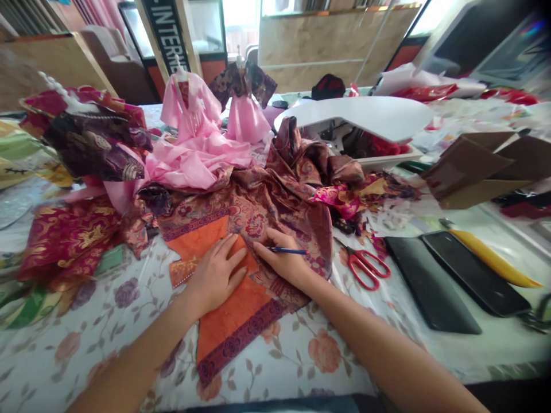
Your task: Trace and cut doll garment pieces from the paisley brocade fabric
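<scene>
Left hand (215, 278): fingers together, flat on orange brocade cloth (241, 310), at 6 o'clock on a floral-covered counter (275, 367). Right hand (279, 258): fingers clamped on a blue pencil (287, 250), resting on paisley brocade (258, 223) that overlaps the orange cloth. Red-handled scissors (364, 265) lie just beside, at 3 o'clock; two black tablet cases (430, 284) lie beyond them. Farther off, at 12 o'clock: pink gowns on dress forms (245, 115).
</scene>
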A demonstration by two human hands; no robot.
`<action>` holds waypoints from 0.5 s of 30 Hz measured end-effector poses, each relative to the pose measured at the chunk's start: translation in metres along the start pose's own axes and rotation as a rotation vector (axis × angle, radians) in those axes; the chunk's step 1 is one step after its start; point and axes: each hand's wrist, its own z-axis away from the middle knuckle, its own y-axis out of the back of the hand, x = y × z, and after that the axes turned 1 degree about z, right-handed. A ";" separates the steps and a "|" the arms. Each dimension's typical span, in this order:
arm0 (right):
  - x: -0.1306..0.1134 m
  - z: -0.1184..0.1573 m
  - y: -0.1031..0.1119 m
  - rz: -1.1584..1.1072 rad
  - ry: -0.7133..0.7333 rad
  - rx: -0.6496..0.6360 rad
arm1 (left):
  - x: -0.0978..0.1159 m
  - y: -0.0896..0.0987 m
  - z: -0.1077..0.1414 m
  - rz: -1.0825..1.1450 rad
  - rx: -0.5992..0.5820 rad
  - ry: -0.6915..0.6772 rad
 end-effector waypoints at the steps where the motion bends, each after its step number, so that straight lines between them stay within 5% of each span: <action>1: 0.000 0.000 0.000 0.002 0.002 -0.005 | 0.000 0.000 0.000 -0.003 -0.002 -0.003; 15: 0.002 0.001 0.000 0.000 -0.009 -0.045 | 0.000 0.001 -0.001 -0.051 -0.028 -0.011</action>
